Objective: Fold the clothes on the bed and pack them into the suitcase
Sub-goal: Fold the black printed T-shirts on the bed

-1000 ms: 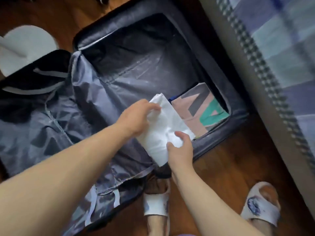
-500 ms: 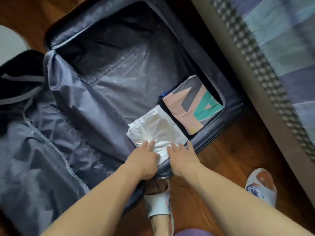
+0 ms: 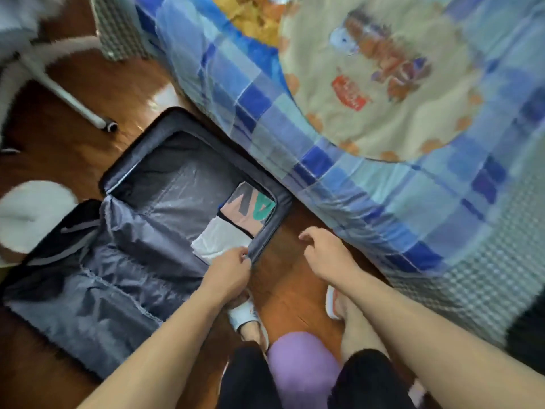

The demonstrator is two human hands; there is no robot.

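The open suitcase [image 3: 272,231] lies on the wooden floor beside the bed [image 3: 368,187]. In its near right corner a folded white garment [image 3: 219,239] lies flat, touching a folded pink, grey and teal garment [image 3: 249,209]. My left hand [image 3: 228,274] is at the suitcase's near corner, its loosely curled fingers touching the rim and the white garment's edge. My right hand [image 3: 327,252] hovers over the floor between suitcase and bed, fingers relaxed, holding nothing. Blurred yellow-orange fabric [image 3: 259,16] lies at the far end of the bed.
The suitcase's grey-lined lid [image 3: 88,290] lies open to the left, with a black striped item [image 3: 67,231] and a white round thing [image 3: 29,214] beside it. A cream cartoon quilt [image 3: 383,84] covers the bed. A white chair leg [image 3: 67,98] stands farther back. My slippered feet [image 3: 244,314] are below my hands.
Both hands have come off the white garment, which stays flat in the suitcase. My right hand has moved right, toward the bed. The view has swung up and now takes in the bed.
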